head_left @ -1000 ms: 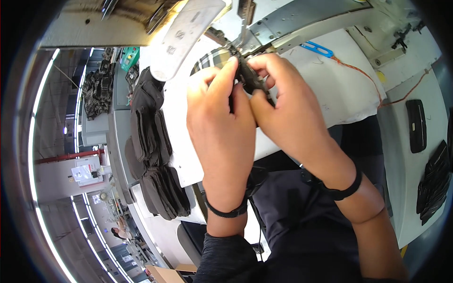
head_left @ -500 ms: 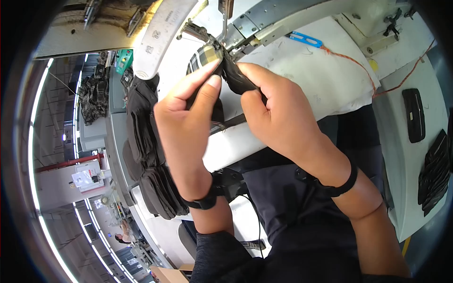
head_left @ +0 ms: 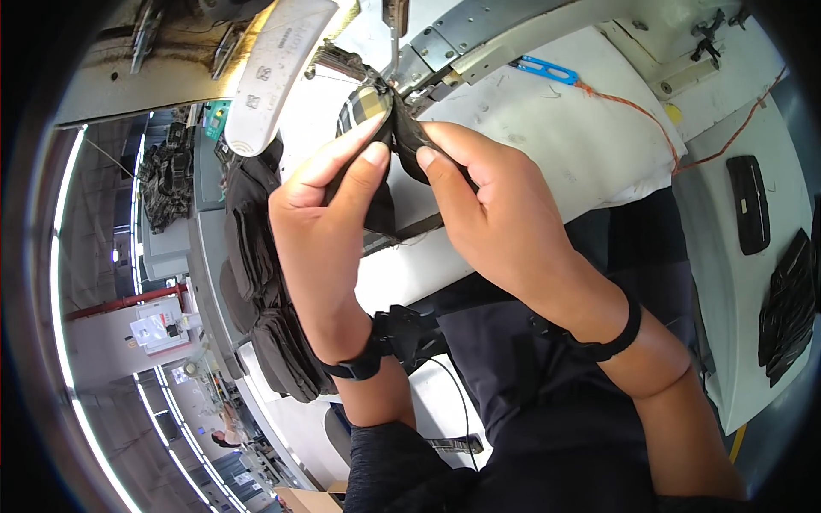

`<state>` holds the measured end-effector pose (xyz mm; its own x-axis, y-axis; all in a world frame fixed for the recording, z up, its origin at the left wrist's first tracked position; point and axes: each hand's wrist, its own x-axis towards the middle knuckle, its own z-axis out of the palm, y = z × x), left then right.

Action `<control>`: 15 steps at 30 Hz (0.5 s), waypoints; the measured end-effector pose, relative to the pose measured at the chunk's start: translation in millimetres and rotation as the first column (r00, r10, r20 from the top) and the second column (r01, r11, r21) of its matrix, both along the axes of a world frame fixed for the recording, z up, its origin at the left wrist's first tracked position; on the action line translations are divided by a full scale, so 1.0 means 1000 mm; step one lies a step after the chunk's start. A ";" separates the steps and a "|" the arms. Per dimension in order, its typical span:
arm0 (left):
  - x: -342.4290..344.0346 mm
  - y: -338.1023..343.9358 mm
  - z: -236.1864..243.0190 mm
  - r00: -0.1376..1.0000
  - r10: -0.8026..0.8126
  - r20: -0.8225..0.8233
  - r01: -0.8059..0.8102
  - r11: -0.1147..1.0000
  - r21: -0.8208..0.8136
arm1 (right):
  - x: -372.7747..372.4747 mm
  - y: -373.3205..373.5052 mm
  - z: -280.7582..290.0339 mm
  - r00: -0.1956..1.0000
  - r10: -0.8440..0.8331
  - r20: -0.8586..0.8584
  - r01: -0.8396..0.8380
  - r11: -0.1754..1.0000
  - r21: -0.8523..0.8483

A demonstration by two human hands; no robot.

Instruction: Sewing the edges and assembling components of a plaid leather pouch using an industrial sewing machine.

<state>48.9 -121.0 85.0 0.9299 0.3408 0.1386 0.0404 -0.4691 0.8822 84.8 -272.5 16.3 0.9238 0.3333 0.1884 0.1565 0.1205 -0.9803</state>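
Observation:
A dark fabric piece with a plaid lining sits at the sewing machine's foot and needle area. My left hand grips the piece on its left side, thumb and index finger pressed on the folded cloth. My right hand pinches its dark right side, thumb bent over the fabric. A white curved machine arm stands just left of the work. The cloth's lower part, under my fingers, is partly hidden.
Dark padded pieces are stacked at left. A blue thread snipper on an orange cord rests behind my right hand. A black strip and dark pieces lie at right. A distant person sits at lower left.
Both hands have shifted left with the fabric and moved farther apart, exposing more dark cloth between them. My right thumb has straightened slightly onto the fabric.

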 end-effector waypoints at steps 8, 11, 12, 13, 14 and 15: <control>-0.006 -0.004 -0.013 0.985 -0.048 0.167 0.001 0.962 0.273 | -0.003 0.003 0.002 0.993 0.057 -0.107 -0.049 0.996 0.068; -0.005 -0.011 -0.018 0.974 -0.061 0.218 -0.022 0.933 0.359 | -0.003 0.008 -0.004 0.997 0.016 -0.076 -0.010 0.997 0.077; -0.004 -0.014 -0.018 0.973 -0.055 0.224 -0.039 0.917 0.396 | -0.003 0.010 -0.004 0.999 -0.020 -0.051 0.027 0.991 0.131; -0.005 -0.015 -0.018 0.972 -0.046 0.229 -0.060 0.898 0.435 | -0.004 0.012 -0.004 0.998 -0.053 -0.029 0.057 0.980 0.189; -0.005 -0.017 -0.017 0.972 -0.046 0.229 -0.060 0.898 0.436 | -0.004 0.012 -0.004 0.998 -0.053 -0.029 0.057 0.980 0.189; -0.005 -0.018 -0.016 0.972 -0.035 0.231 -0.068 0.902 0.426 | -0.004 0.012 -0.003 0.998 -0.043 -0.043 0.051 0.980 0.194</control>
<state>43.4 -139.3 69.1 0.8498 0.2152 0.4813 -0.1259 -0.8037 0.5815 80.3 -260.2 13.5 0.9453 0.2499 0.2098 0.1293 0.3035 -0.9440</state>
